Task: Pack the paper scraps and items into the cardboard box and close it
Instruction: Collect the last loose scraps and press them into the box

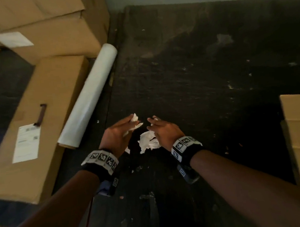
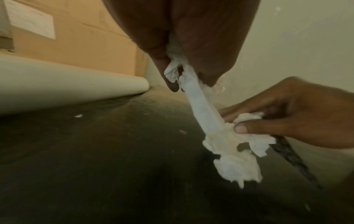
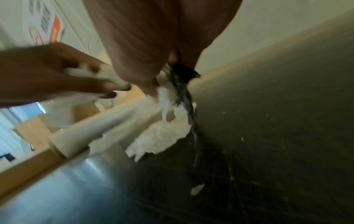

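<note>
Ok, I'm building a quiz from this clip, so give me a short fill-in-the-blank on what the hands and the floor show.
1. The left hand and right hand both hold torn white ____.
2. The white roll lies on the dark ____.
3. The roll lies beside a long cardboard ____.
4. A dark ____ hangs from the right hand.

Missing words: paper; floor; box; string

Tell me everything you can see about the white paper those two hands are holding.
The paper scraps are white, thin, torn and crumpled, like tissue. The left hand pinches one bunch, from which a twisted strip runs down to a ragged clump that the right hand grips between thumb and fingers. A dark cord hangs from that right hand beside the clump. All of it is held above the dark floor, not resting on it.
</note>
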Demonstrator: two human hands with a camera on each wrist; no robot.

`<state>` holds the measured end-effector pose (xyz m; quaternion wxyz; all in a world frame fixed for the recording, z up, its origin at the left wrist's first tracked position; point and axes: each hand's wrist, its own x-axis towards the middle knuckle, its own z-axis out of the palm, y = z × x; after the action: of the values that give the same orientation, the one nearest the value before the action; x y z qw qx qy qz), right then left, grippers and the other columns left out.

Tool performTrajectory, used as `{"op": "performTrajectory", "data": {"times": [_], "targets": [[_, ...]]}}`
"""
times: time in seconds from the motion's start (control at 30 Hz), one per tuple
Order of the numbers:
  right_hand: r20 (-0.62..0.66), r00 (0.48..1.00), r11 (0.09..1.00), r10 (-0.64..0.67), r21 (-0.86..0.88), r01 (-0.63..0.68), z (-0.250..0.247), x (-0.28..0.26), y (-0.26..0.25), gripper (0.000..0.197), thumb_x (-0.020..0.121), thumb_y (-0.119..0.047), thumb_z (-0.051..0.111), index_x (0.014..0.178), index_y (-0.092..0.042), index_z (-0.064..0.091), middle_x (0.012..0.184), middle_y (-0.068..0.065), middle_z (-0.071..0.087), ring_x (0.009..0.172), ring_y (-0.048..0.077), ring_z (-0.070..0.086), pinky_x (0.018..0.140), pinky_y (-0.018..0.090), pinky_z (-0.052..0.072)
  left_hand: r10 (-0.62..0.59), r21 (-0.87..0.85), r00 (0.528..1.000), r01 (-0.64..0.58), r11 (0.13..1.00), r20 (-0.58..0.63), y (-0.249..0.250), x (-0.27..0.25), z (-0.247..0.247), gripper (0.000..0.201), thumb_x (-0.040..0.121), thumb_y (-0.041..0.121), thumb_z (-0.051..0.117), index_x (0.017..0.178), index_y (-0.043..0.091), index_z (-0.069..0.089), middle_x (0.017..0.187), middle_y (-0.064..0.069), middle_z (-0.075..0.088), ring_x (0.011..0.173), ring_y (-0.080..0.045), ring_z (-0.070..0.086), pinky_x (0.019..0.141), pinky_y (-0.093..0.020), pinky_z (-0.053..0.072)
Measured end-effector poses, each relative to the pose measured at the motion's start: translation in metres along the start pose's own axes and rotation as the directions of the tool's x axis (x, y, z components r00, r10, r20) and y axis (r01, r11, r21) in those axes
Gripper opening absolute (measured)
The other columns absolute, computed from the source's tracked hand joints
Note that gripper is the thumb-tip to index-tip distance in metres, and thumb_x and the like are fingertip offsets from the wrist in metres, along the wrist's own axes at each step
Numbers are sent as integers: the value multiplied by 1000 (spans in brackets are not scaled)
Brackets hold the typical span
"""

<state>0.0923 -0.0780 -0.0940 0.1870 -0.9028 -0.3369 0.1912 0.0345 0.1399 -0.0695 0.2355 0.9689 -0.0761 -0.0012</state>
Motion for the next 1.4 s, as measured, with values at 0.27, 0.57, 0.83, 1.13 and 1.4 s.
{"op": "performTrajectory", "data": {"times": [0.27, 0.57, 0.83, 1.13, 1.4], "targets": [[239, 971, 989, 22, -146, 14, 34, -3, 9, 79, 91, -73, 35, 157, -36, 12, 166, -2, -9, 150, 25, -19, 121, 47, 1, -11, -5, 990, 12, 1000, 138, -13, -42, 3, 53, 94, 7, 64, 139, 34, 59, 160, 10, 37, 138, -7, 43, 110, -18, 32], [193, 981, 994, 25, -106, -4, 47, -49, 9, 59, 104, -26, 44, 157, -33, 18, 166, -8, 4, 152, 18, -5, 119, 40, 30, 60, -64, 995, -55, 996, 77, 2, -48, 14, 64, 92, 4, 64, 144, 40, 53, 157, 8, 42, 135, -14, 53, 104, -26, 47], [133, 986, 993, 104, -73, -95, 50, -88, 12, 70, 97, -5, 51, 155, -33, 25, 164, -11, 18, 151, 11, 12, 119, 40, 30, 121, -117, 992, -116, 986, 36, 36, -56, 0, 85, 92, 2, 63, 156, 46, 28, 152, 7, 50, 128, -9, 57, 101, -27, 53], [-140, 984, 989, 112, -83, -124, -13, -122, -16, 67, 96, -5, 53, 154, -31, 32, 162, -10, 24, 149, 13, 24, 118, 36, 32, 160, -54, 985, -164, 985, -69, 57, -63, -28, 64, 93, 2, 61, 145, 36, 50, 152, 10, 50, 134, -6, 51, 108, -32, 49], [-437, 899, 991, 5, -117, -63, -108, -160, -22, 61, 87, 0, 66, 142, -23, 54, 149, 0, 49, 137, 21, 48, 107, 46, 46, 226, -30, 958, -234, 972, -176, 113, -26, -60, 59, 92, 2, 62, 140, 36, 58, 147, 11, 55, 129, -7, 56, 108, -27, 47]]}}
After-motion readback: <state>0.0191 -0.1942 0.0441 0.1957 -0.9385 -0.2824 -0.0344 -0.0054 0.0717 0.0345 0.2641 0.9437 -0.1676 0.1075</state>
